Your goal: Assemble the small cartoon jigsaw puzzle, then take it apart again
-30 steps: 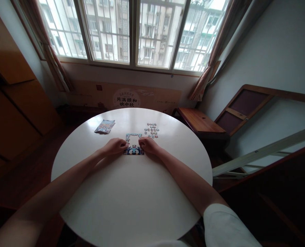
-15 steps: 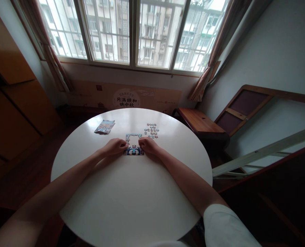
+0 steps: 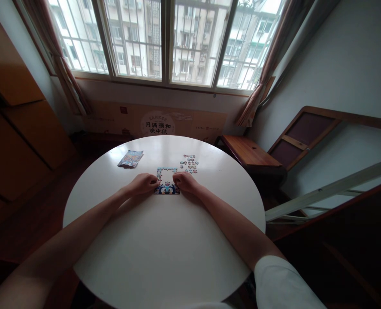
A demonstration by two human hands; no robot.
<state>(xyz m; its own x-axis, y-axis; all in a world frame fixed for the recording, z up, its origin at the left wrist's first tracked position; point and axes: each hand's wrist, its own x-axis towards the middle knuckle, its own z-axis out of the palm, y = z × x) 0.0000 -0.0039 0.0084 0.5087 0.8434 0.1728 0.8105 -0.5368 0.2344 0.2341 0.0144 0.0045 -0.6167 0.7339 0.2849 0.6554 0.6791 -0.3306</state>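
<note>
A partly assembled jigsaw puzzle (image 3: pixel 166 189) lies on the white round table (image 3: pixel 164 249), its border joined around a bare middle and its lower part filled in dark blue. My left hand (image 3: pixel 143 183) is closed at the puzzle's left edge, knuckles toward the middle. At the right edge rests my right hand (image 3: pixel 185 181), its fingers curled in. Both hands cover parts of the side borders, and whether either holds a piece is hidden. Several loose puzzle pieces (image 3: pixel 191 163) are spread in rows beyond my right hand.
A colourful printed sheet or packet (image 3: pixel 131 159) lies at the table's far left. Behind the table stands a printed cardboard panel (image 3: pixel 184 120) under the barred window. A wooden bench (image 3: pixel 251 151) is close to the table's right side, and cabinets (image 3: pixel 26 128) stand to the left.
</note>
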